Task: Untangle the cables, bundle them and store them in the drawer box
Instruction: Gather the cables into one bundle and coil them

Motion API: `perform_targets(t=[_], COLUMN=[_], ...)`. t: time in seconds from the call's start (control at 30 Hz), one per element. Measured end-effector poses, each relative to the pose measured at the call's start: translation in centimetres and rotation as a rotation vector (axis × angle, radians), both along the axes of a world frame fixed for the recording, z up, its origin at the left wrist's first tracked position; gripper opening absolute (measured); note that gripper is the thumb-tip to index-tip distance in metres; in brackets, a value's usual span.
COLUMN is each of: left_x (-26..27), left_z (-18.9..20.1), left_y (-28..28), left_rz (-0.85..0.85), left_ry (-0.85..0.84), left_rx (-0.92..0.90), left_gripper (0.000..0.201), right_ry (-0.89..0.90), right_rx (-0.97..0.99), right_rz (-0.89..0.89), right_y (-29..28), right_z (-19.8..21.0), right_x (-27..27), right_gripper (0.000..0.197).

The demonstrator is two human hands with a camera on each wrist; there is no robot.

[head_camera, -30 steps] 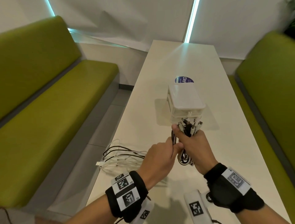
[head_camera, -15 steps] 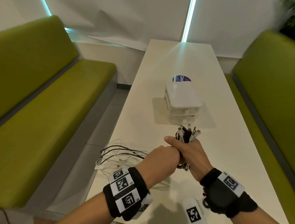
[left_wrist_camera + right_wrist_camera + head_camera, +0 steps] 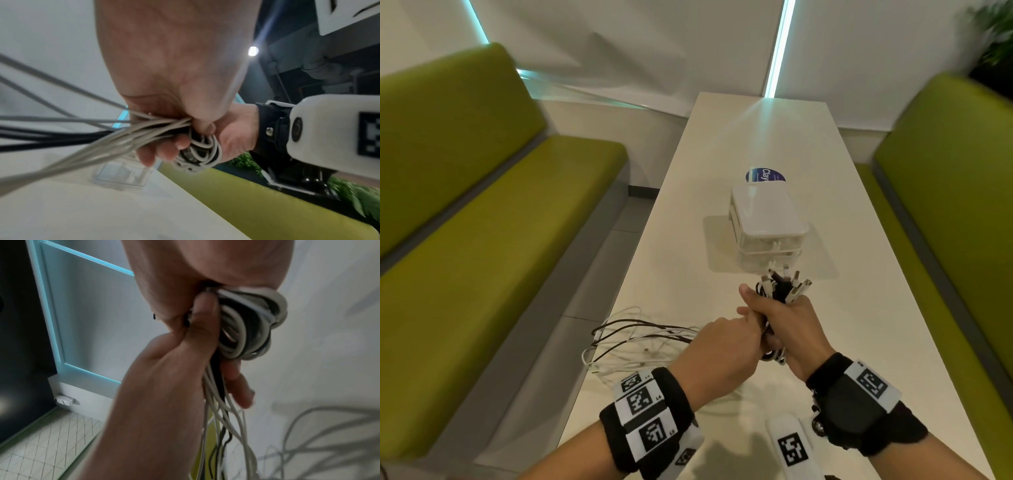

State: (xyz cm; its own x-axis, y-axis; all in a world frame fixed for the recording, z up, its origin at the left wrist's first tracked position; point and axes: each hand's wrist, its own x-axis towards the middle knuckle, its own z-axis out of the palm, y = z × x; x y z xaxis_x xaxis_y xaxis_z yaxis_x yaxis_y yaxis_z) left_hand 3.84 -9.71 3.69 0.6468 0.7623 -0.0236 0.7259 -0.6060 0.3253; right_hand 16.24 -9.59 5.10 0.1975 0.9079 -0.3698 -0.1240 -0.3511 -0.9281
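Your left hand [image 3: 726, 346] pinches the cable strands just left of the grip; your right hand [image 3: 792, 325] clenches the coil [image 3: 774, 356]. Both hands have drawn back from the box [image 3: 767, 219], tightening a wrap. Loose cables [image 3: 640, 339] trail left, unbundled.

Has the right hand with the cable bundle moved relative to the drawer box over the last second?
Yes. The right hand and its cable bundle pulled back toward the person; the connectors overlapped the drawer box front before and now sit below it.
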Motion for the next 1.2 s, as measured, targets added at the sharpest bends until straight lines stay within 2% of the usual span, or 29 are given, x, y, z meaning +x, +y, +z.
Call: perform_targets(t=[0.1, 0.13, 0.2, 0.3, 0.33, 0.5, 0.6, 0.7, 0.83, 0.97, 1.07, 1.2], left_x=[-0.9, -1.2, -1.8, -2.5, -2.7, -3.6, -4.1, -4.6, -5.6, -5.7, -5.5, -5.3], left_z=[-0.7, -0.9, -1.2, -1.3, -1.4, -1.4, -1.6, -1.6, -1.7, -1.9, -2.2, -1.5], left_y=[1.2, 1.4, 1.6, 1.7, 1.8, 1.9, 1.7, 1.5, 2.0, 2.3, 2.4, 2.0], left_rz=[0.107, 0.115, 0.104, 0.123, 0.127, 0.087, 0.058, 0.012, 0.038, 0.131, 0.126, 0.068], left_ry=[-0.304, -0.365, -0.45, -0.546, -0.548, -0.58, -0.539, -0.423, -0.276, -0.331, -0.323, -0.315], left_rx=[-0.122, -0.132, -0.142, -0.214, -0.242, -0.422, -0.462, -0.437, -0.417, -0.592, -0.59, -0.578], left_gripper=[0.055, 0.057, 0.055, 0.045, 0.041, 0.043, 0.041, 0.05, 0.056, 0.052, 0.053, 0.053], right_ry=[0.1, 0.139, 0.19, 0.316, 0.346, 0.353, 0.418, 0.457, 0.464, 0.564, 0.593, 0.663], right_rx=[0.044, 0.046, 0.033, 0.044, 0.046, 0.075, 0.101, 0.116, 0.15, 0.236, 0.237, 0.23], right_rz=[-0.025, -0.01, 0.011, 0.007, 0.008, 0.075, 0.078, 0.059, 0.1, 0.275, 0.391, 0.422], right_y=[0.7, 0.7, 0.5, 0.0, -0.1, -0.6, -0.5, -0.4, -0.4, -0.7, -1.0, -0.8], right_z=[1.3, 1.8, 2.2, 2.5, 2.6, 2.4, 2.7, 2.7, 2.8, 3.4, 3.7, 3.0], right_x=[0.2, 0.2, 0.0, -0.4, -0.5, -0.6, -0.9, -0.8, -0.7, -0.9, -1.0, -0.7], right_gripper=[0.033, 0.034, 0.035, 0.023, 0.022, 0.047, 0.046, 0.045, 0.047, 0.047, 0.047, 0.053])
